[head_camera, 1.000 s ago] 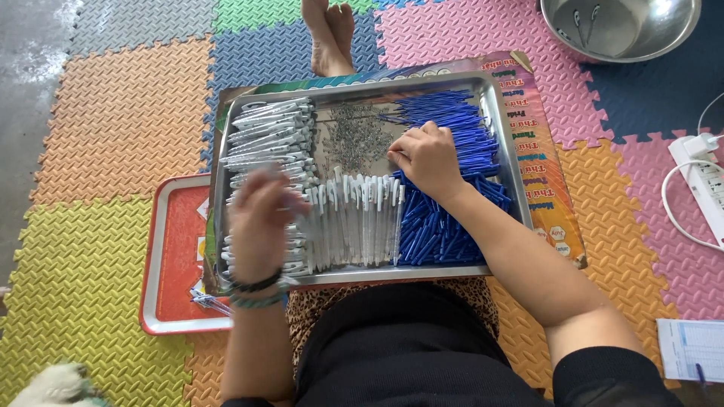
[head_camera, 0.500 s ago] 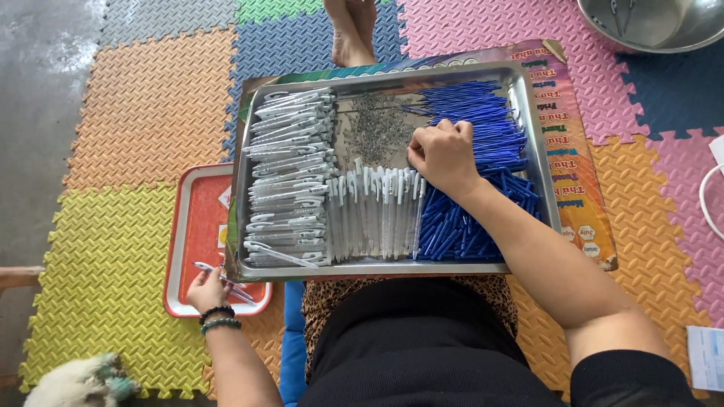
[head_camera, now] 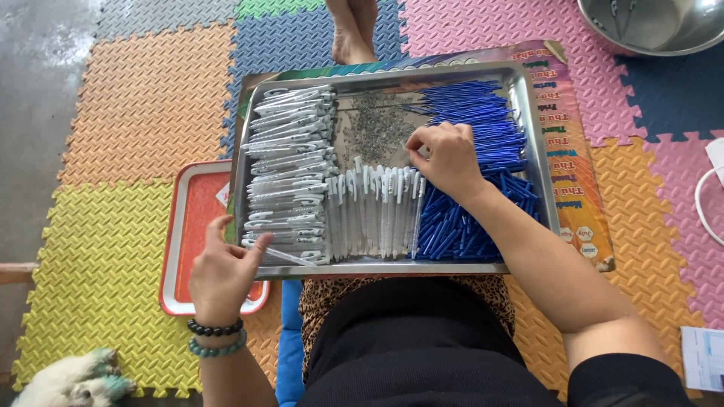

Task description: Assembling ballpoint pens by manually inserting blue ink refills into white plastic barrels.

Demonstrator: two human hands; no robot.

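Observation:
A steel tray rests on my lap. It holds stacked clear pen barrels at the left, a row of white pen parts at the front middle, tiny metal springs at the back middle and blue pen parts at the right. My right hand is over the tray with fingertips pinched at the edge of the springs; what it pinches is too small to see. My left hand sits at the tray's front left corner, fingers on a clear pen barrel.
A red tray lies under the steel tray's left side. A colourful printed board is beneath its right. Someone's bare feet stand beyond the tray. A steel bowl sits far right, a furry toy near left, on foam mats.
My left hand dropped from the clear barrels to the red tray, then came back up to the steel tray's front left corner. My right hand stayed by the springs.

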